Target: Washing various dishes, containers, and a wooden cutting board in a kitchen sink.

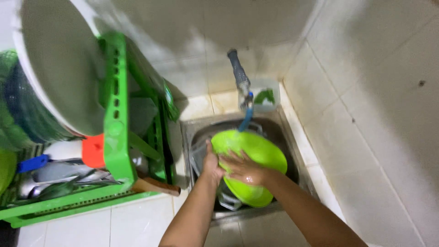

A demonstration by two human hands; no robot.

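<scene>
A lime-green plastic bowl (256, 151) is tilted over the steel sink (194, 130), under the tap's blue spout (245, 120). My left hand (211, 163) grips the bowl's left rim. My right hand (241, 168) lies flat on the bowl's surface, wet and soapy, fingers spread toward the left. Other dishes sit in the sink below the bowl, mostly hidden.
A green plastic dish rack (114, 137) stands left of the sink with a large white round pan or lid (59, 68), utensils, a wooden handle (157, 186) and an orange item. A clear container with a green scrubber (265, 97) sits behind the tap. Tiled walls close in behind and right.
</scene>
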